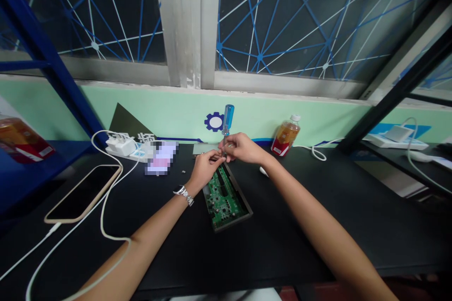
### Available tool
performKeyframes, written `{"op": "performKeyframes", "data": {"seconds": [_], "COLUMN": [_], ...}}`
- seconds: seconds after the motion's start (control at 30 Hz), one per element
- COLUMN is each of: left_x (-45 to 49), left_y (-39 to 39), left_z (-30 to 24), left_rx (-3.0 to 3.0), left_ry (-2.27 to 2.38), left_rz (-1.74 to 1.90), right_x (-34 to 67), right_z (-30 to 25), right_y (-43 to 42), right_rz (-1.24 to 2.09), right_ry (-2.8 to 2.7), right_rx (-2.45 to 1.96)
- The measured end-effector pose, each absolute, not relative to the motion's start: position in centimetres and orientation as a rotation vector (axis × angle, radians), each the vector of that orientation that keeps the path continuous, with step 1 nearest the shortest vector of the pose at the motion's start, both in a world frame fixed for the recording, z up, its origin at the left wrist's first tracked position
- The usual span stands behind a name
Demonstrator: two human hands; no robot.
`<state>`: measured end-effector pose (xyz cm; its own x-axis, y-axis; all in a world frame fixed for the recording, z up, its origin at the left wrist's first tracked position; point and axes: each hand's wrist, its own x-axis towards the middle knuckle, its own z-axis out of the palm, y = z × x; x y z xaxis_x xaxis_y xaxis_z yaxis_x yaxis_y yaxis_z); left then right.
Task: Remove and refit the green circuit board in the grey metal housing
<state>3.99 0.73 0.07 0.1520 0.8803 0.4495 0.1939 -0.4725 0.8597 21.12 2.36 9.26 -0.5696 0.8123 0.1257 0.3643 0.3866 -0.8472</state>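
A green circuit board (223, 197) lies in an open dark metal case (243, 197) on the black table (300, 225). Over its far end my right hand (243, 147) is closed round the shaft of an upright screwdriver with a clear blue handle (228, 120). My left hand (205, 165), with a watch on its wrist, pinches at the screwdriver's tip just above the board. What the left fingers pinch is too small to make out.
A phone (83, 193) on a white cable lies at the left, near a white power strip (123, 146). A tiny screw (183, 171) lies left of the board. A drink bottle (286, 135) stands at the back. A blue shelf frame (45, 56) rises at the left.
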Motion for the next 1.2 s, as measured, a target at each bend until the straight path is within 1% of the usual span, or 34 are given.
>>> {"op": "performKeyframes", "data": {"seconds": [0.17,0.3,0.4,0.53,0.6,0.77,0.97,1.2], "left_x": [4.0,4.0,4.2,4.3,4.0,2.8,2.6,3.6], "left_y": [1.2,1.4,1.3,0.8,0.6,0.3,0.5,0.3], "left_z": [-0.5,-0.9,-0.6,0.2,0.5,0.8,0.8,1.1], "left_rx": [1.867,1.868,1.900,1.982,1.984,2.021,2.022,2.003], "left_ry": [1.126,1.200,1.176,1.039,1.019,1.001,1.096,1.057], "left_rz": [1.319,1.299,1.311,1.284,1.268,1.250,1.302,1.310], "right_x": [20.4,19.8,19.8,20.6,21.1,21.7,21.7,20.9], "right_z": [9.4,9.1,8.9,9.2,9.4,9.7,10.0,10.0], "right_y": [1.6,1.4,1.6,2.0,2.1,2.5,2.3,1.6], "right_rz": [1.213,1.236,1.197,1.020,0.996,1.157,1.178,1.248], "right_ry": [-2.079,-2.090,-2.097,-2.094,-2.072,-2.013,-2.034,-2.060], "right_rx": [-0.972,-0.948,-0.940,-0.992,-0.995,-0.988,-0.984,-0.938]}}
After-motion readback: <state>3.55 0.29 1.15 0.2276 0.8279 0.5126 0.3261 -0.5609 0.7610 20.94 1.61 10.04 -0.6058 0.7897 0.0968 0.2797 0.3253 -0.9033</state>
